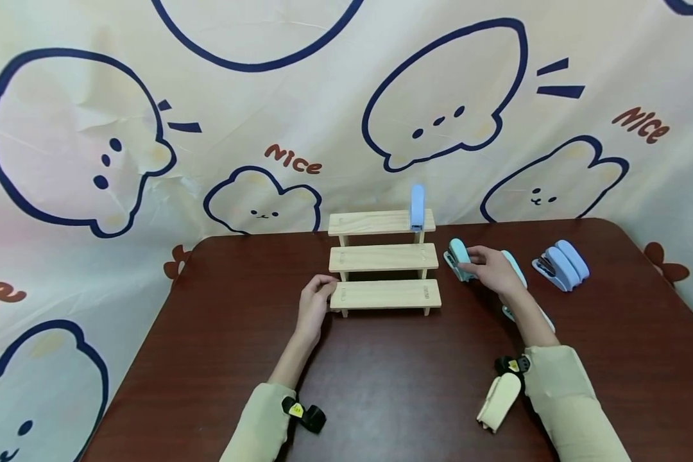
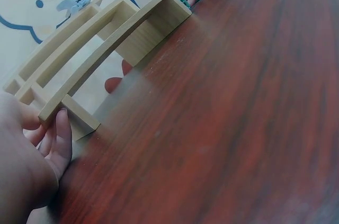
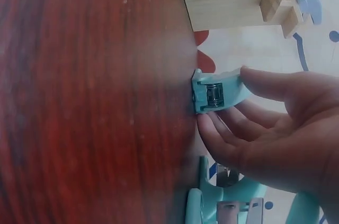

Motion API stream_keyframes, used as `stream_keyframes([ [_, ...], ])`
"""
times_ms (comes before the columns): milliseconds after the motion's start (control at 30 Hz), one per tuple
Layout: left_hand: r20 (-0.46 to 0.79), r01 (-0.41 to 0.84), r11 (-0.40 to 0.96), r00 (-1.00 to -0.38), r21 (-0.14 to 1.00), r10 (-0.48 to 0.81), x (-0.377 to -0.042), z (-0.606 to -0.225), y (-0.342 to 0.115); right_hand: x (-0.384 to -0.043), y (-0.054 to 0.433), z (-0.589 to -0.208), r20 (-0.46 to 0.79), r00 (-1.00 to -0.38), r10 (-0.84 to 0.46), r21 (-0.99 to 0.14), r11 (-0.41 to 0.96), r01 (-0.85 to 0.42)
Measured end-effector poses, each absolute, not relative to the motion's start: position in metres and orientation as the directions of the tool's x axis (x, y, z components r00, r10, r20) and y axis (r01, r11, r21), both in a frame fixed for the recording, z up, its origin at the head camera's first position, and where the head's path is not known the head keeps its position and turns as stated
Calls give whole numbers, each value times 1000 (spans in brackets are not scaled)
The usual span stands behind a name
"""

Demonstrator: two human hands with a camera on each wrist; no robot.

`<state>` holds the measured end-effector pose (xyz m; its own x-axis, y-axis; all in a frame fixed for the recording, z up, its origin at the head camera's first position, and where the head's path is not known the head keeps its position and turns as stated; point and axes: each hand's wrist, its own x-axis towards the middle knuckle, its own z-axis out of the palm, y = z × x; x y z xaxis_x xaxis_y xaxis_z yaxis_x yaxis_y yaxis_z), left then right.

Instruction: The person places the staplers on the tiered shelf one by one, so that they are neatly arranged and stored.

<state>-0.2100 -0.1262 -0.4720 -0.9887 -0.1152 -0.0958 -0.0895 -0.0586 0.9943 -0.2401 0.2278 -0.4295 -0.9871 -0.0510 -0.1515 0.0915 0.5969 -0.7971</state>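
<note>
A three-tier wooden rack [image 1: 384,295] stands on the table, and a light blue stapler [image 1: 417,208] sits upright at the right end of its top tier. My left hand [image 1: 314,308] grips the left end of the lowest tier; in the left wrist view the thumb lies over the board's edge and the fingers reach beneath it. Right of the rack, my right hand [image 1: 496,276] pinches a teal stapler [image 3: 228,92] between thumb and fingers. Its base is right at the tabletop. More teal staplers [image 1: 514,266] lie partly hidden behind the right hand and forearm.
Light blue staplers [image 1: 566,266] stand side by side at the table's right. Near the right wrist, a cream stapler [image 1: 499,401] lies in front. Behind the dark wooden table [image 1: 225,346] hangs a patterned cloth [image 1: 335,115], close to the rack's back.
</note>
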Motion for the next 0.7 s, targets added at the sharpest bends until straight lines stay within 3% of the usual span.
stream_keyframes([
  [333,-60,-54,-56,-990,997,-126,-209,-476,-127,-239,222,-423,-170,-976,-134,-794,605,56],
  [700,-70,-61,-81,-991,995,-112,-209,-477,-125,-239,225,-430,-129,-988,-87,-768,639,44],
])
